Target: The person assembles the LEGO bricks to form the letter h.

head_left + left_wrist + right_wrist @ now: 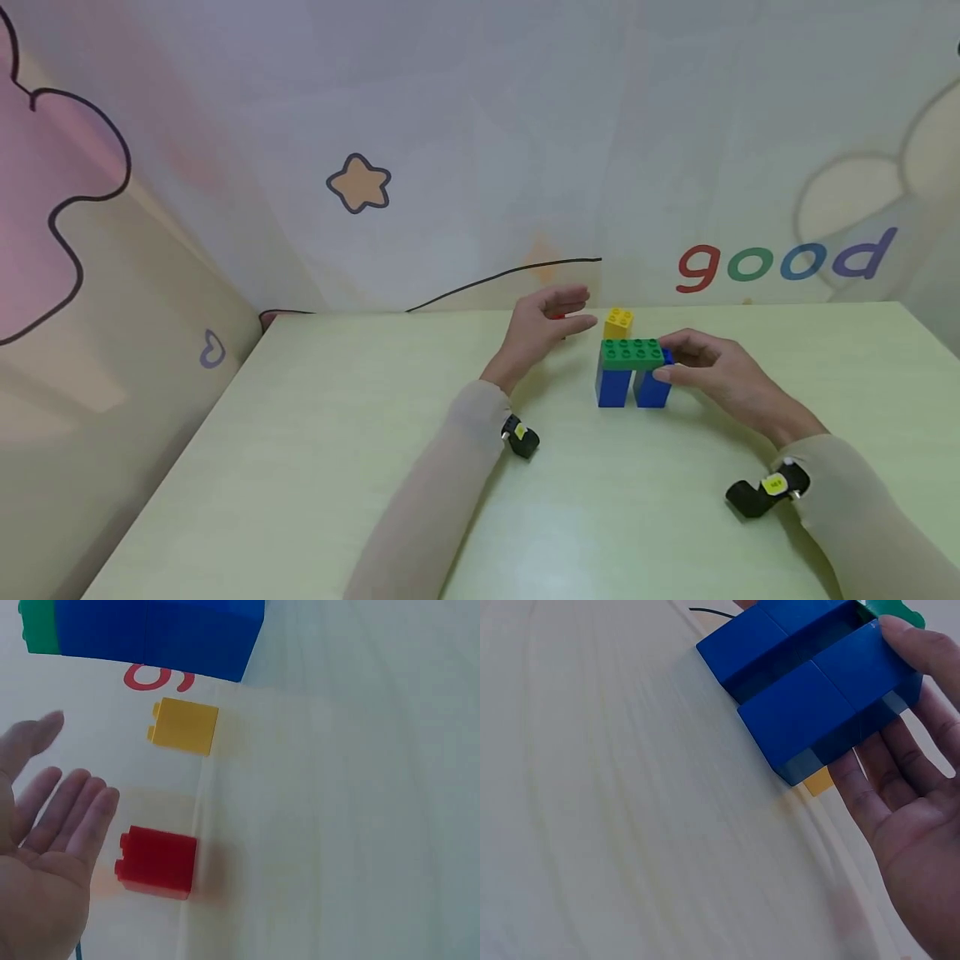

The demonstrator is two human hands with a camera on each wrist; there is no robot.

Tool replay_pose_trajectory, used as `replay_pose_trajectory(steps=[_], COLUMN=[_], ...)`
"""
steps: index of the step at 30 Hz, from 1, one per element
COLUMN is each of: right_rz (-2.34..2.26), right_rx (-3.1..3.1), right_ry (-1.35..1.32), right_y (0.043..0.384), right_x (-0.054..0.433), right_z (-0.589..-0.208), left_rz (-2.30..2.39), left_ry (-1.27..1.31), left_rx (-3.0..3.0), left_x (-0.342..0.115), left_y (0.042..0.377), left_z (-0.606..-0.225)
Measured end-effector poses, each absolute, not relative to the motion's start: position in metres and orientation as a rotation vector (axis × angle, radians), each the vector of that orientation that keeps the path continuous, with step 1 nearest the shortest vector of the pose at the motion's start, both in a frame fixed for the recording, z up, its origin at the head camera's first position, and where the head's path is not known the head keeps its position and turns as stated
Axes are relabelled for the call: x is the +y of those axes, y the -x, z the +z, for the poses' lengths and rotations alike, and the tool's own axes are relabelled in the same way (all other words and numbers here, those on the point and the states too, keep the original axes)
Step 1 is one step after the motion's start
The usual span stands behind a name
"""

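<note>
A green building brick (632,355) lies flat across two blue brick columns, a left column (613,388) and a right column (651,393), with a narrow gap between them. My right hand (723,375) holds the right column near its top, thumb on the near side and fingers behind it. Fingers spread, my left hand (542,323) hovers left of the stack and holds nothing. Beside it stands a red brick (157,861), mostly hidden behind this hand in the head view. Behind the stack, a yellow brick (618,322) stands upright.
The pale table (315,467) ends at a back wall (465,150) printed with a star and the word "good". The yellow and red bricks stand near that back edge. Each wrist carries a small black camera (521,437).
</note>
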State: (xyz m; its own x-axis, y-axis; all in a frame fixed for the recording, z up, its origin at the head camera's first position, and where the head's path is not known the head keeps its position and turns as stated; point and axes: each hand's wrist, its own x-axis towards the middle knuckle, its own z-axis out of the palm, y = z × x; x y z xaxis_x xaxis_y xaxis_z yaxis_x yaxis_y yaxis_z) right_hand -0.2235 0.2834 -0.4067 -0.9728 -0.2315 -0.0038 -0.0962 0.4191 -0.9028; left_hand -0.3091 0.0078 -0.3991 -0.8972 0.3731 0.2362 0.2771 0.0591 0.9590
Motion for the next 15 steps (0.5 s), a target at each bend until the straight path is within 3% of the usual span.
replay_pose_trajectory(steps=[15], right_rz=[-1.605], right_rx=[2.533], right_ry=[0.308], right_y=[0.222], right_x=[0.284], right_z=[-0.411], left_rz=[1.973], left_ry=[-0.618], left_rx=[2.207], left_x=[0.042], left_y=[0.326], left_z=[-0.409])
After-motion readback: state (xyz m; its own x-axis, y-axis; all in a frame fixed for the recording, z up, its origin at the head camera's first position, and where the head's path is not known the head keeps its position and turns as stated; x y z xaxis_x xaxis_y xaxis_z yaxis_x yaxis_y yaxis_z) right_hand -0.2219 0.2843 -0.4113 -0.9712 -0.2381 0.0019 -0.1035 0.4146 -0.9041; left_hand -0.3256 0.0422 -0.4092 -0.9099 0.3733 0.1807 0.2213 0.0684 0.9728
